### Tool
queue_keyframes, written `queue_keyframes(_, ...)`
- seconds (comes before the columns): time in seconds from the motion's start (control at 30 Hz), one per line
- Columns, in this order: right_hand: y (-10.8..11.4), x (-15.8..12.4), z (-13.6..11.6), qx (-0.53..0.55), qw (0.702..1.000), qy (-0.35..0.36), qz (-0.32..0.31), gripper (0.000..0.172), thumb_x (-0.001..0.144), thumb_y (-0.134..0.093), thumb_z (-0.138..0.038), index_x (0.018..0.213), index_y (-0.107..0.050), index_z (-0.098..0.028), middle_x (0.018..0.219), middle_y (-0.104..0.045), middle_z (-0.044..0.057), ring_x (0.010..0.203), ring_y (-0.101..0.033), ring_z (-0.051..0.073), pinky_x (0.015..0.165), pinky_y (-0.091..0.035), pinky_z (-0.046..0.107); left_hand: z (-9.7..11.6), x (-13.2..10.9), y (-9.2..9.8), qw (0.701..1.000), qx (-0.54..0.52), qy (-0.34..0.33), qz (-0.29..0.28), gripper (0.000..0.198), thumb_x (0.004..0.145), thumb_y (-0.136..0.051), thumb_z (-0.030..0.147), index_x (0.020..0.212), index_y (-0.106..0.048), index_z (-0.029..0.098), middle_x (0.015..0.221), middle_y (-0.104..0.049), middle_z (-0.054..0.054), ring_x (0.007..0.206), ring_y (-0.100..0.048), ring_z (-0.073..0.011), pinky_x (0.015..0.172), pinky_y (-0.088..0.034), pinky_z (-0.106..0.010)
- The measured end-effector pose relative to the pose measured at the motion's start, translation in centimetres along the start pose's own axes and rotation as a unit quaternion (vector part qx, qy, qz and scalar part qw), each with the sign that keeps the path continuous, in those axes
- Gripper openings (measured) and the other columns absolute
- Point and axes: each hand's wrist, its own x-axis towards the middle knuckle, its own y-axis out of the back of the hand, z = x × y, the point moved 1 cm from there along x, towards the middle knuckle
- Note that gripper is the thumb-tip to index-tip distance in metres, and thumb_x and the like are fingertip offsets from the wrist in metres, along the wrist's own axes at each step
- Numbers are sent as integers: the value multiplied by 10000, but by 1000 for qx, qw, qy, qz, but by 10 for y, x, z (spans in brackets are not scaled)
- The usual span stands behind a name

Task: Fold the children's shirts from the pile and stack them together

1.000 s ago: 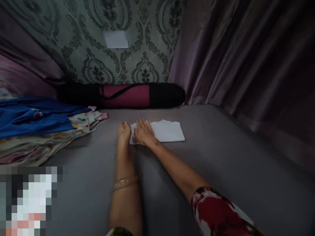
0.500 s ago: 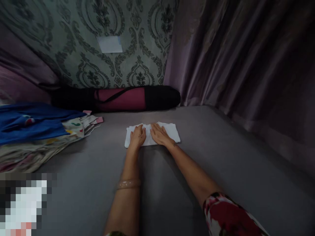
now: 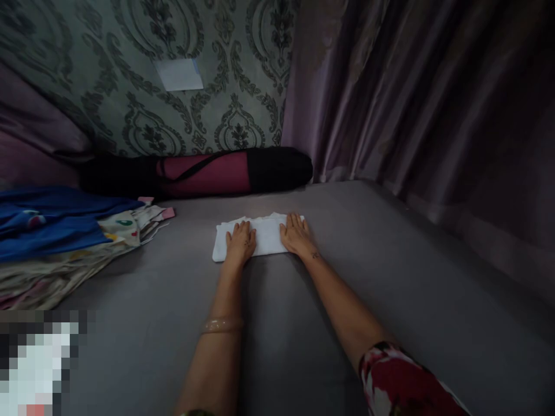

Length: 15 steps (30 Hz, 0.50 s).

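Observation:
A folded white cloth lies flat on the grey sheet, wider than it is deep. Its far edge looks uneven, with small peaks of fabric. My left hand rests palm down on the left part of the cloth, fingers stretched out and pointing away from me. On the right end lies my right hand, flat too, with its fingers extended. A stretch of bare cloth shows between the two hands. Neither hand grips anything.
To the left lies a heap of clothes, blue on top with patterned pieces underneath. A long black and maroon bag lies along the patterned wall. Purple curtains hang at the right. A blurred pale patch fills the lower left corner.
My right hand has slid to the right over the cloth, from near the middle to its right end. My left hand stays on the left part. The view has shifted slightly.

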Motion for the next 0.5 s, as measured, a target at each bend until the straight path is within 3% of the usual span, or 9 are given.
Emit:
queue_keyframes(0.23,-6,4,9,-10,1000,-12,-11,592,1001,-270,-371,1471,-351,-20,1556,-311,181,1447,-232,299,1168,-139,446,0,-2,-8,999,34,7,8,562,993,-240,405,1474,-359,140,1574,-300,-111,1461,-240,-278,1188,-176,-513)
queue_keyframes(0.37,-4,10,16,-5,1000,6,27,480,1005,-298,-307,1366,-507,-70,1469,-460,167,1368,-371,289,1126,-227,442,-2,2,-3,998,58,2,27,501,994,-255,365,1426,-430,182,1532,-388,-112,1415,-349,-258,1150,-280,-482)
queue_keyframes(0.43,-2,15,24,-2,999,29,44,410,994,-314,-220,1266,-596,-102,1390,-546,152,1296,-453,262,1096,-274,406,-7,12,6,996,91,-13,4,448,977,-302,262,1385,-477,204,1471,-476,-117,1346,-453,-250,1083,-380,-428)
queue_keyframes(0.5,-1,19,33,7,997,49,53,382,976,-329,-155,1190,-644,-127,1296,-614,136,1216,-518,234,1053,-323,362,-13,28,17,989,131,-22,-58,451,922,-383,153,1348,-515,216,1385,-564,-115,1263,-539,-245,1001,-448,-363)
